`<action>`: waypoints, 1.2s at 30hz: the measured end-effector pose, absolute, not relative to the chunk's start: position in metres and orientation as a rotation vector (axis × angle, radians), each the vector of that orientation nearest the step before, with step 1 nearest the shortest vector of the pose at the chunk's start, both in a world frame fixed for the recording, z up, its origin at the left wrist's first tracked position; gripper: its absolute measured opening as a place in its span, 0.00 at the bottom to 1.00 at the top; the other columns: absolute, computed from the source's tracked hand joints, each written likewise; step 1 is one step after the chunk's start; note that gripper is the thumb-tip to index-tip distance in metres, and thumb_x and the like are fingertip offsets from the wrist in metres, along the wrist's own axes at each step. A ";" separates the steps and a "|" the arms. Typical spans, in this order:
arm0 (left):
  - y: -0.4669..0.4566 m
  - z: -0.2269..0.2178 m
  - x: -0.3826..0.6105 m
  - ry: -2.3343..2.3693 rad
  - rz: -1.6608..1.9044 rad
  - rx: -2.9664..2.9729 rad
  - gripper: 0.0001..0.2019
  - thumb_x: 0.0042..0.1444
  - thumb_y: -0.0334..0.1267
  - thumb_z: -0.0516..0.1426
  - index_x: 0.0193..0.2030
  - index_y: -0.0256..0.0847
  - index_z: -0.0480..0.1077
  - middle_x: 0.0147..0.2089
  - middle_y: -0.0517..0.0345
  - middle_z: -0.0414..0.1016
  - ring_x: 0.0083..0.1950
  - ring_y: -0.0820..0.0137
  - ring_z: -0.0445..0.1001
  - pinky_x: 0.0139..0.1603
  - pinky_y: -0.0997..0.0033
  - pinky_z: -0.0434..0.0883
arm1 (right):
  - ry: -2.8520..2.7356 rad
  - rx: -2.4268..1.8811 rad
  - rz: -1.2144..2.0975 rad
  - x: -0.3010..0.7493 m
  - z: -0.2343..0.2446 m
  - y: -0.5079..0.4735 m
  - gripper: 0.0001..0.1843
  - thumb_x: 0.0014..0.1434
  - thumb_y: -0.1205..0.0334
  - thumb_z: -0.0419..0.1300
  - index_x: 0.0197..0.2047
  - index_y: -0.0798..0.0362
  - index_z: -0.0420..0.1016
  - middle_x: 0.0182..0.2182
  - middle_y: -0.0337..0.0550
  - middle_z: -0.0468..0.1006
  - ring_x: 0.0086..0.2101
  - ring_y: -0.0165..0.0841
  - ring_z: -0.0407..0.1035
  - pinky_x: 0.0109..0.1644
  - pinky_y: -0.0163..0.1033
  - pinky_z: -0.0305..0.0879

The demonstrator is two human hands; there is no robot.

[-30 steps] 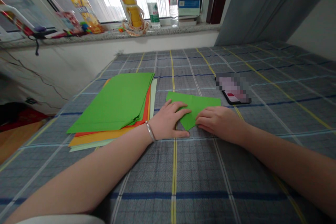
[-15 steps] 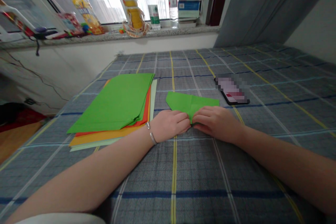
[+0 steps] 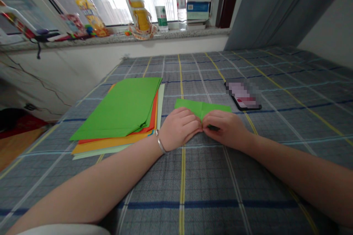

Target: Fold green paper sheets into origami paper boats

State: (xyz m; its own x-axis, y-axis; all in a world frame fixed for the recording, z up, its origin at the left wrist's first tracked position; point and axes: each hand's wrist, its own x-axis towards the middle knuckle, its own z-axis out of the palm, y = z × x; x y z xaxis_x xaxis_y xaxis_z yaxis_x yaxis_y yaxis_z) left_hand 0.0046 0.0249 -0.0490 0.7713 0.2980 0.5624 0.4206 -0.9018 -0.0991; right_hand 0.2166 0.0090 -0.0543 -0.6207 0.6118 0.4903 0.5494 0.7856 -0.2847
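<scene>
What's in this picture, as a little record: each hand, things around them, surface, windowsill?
Left hand: fingers curled at the folded green paper; bracelet on wrist
Right hand: at the same paper, fingertips close to the left hand's
Grip: partly hidden by the fingers
Left side: stacked paper sheets, green on top
Beyond right hand: phone, screen blurred
Surface: plaid cloth
Windowsill: bottles, boxes

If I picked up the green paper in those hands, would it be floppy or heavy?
The green paper is probably very light, because it looks small and thin. It would likely bend easily, though the crease near its middle might stiffen it a little. It probably wouldn't roll, since its visible edges look straight.
</scene>
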 end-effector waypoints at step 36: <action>0.067 -0.062 -0.019 -1.617 -2.516 -2.122 0.13 0.60 0.51 0.56 0.37 0.43 0.63 0.36 0.61 0.63 0.36 0.74 0.65 0.34 0.77 0.70 | -2.053 -1.180 0.057 0.250 -0.047 0.029 0.05 0.57 0.63 0.58 0.30 0.50 0.69 0.30 0.41 0.75 0.30 0.33 0.68 0.31 0.39 0.64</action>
